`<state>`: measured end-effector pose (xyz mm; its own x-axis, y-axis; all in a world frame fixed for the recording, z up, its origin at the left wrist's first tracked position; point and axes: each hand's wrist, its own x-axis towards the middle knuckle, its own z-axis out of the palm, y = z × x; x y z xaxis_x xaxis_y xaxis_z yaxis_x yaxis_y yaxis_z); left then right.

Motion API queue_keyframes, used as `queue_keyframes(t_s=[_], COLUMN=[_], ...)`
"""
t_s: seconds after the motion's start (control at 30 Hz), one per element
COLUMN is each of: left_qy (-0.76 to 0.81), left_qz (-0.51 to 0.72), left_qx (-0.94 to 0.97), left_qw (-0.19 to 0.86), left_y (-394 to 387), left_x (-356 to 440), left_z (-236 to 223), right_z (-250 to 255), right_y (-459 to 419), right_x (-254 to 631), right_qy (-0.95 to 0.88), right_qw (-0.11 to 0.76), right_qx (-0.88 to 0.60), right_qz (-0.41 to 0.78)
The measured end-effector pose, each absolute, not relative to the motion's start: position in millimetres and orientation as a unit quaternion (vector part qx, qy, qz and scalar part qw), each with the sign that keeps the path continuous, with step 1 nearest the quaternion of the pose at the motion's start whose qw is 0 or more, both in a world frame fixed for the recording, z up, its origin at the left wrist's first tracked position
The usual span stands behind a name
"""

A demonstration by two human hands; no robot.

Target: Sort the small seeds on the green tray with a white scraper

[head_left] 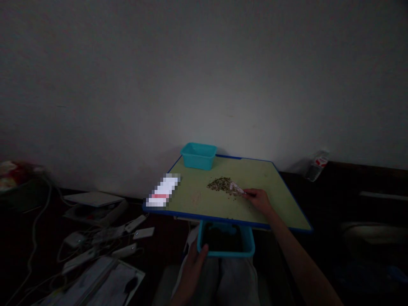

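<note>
My right hand (259,200) is closed around the dark handle of a scraper-like tool (236,188), whose pale blade widens away from the fingers. The blade's far end meets a loose pile of small brown and pale grains (220,184) on the pale green tabletop (185,199). My left hand (195,260) grips the left side of a turquoise plastic tub (225,254), thumb over the rim. This tub is above my lap, just below the table's near edge, with dark material inside. The dim light hides what exactly that material is.
A second turquoise tub (198,160) stands at the table's back left corner. Near the left edge lies a blurred-out white rectangle (163,191). Power strips and cables (124,231) clutter the floor at left. A plastic bottle (318,165) is by the wall at right.
</note>
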<state>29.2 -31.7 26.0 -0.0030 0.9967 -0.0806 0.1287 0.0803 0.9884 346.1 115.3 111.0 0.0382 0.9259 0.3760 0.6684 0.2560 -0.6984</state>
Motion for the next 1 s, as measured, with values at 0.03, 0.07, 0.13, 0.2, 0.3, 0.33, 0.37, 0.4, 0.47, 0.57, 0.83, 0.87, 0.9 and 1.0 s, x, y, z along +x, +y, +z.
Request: queue_keyframes(t_s=[0.03, 0.07, 0.13, 0.2, 0.3, 0.33, 0.37, 0.4, 0.47, 0.57, 0.83, 0.87, 0.9, 1.0], left_qy=[0.551, 0.553, 0.557, 0.557, 0.552, 0.554, 0.557, 0.561, 0.567, 0.572, 0.566, 0.564, 0.563, 0.563], left_qz=[0.442, 0.438, 0.429, 0.427, 0.427, 0.425, 0.421, 0.416, 0.41, 0.411, 0.422, 0.427, 0.431, 0.427], left_qx=[0.512, 0.51, 0.51, 0.513, 0.516, 0.515, 0.514, 0.513, 0.51, 0.508, 0.504, 0.5, 0.498, 0.499], left_qw=[0.489, 0.491, 0.495, 0.495, 0.497, 0.497, 0.498, 0.499, 0.5, 0.496, 0.498, 0.499, 0.499, 0.501], left_y=[-32, -32, -32, -32, -32, -32, -32, -32, -34, -35, -32, -32, -32, -33], left_x=[29, 29, 28, 28, 28, 28, 28, 28, 28, 27, 27, 28, 28, 28], left_z=[26, 25, 23, 21, 21, 23, 25, 27, 31, 34, 26, 25, 25, 26], right_z=[111, 112, 113, 113, 114, 115, 116, 117, 119, 120, 114, 114, 115, 117], right_y=[115, 115, 115, 115, 114, 113, 112, 112, 110, 110, 113, 113, 113, 112], right_x=[346, 346, 345, 345, 344, 344, 343, 343, 342, 341, 345, 345, 345, 344], right_qy=[-0.674, -0.673, -0.67, -0.669, -0.669, -0.669, -0.669, -0.668, -0.664, -0.659, -0.655, -0.652, -0.649, -0.643], right_qw=[0.414, 0.414, 0.413, 0.409, 0.412, 0.414, 0.415, 0.415, 0.415, 0.418, 0.423, 0.423, 0.425, 0.435], right_qx=[-0.591, -0.593, -0.595, -0.598, -0.594, -0.592, -0.59, -0.591, -0.595, -0.598, -0.596, -0.598, -0.6, -0.598], right_qz=[0.156, 0.158, 0.164, 0.169, 0.172, 0.175, 0.178, 0.181, 0.184, 0.184, 0.192, 0.194, 0.196, 0.199])
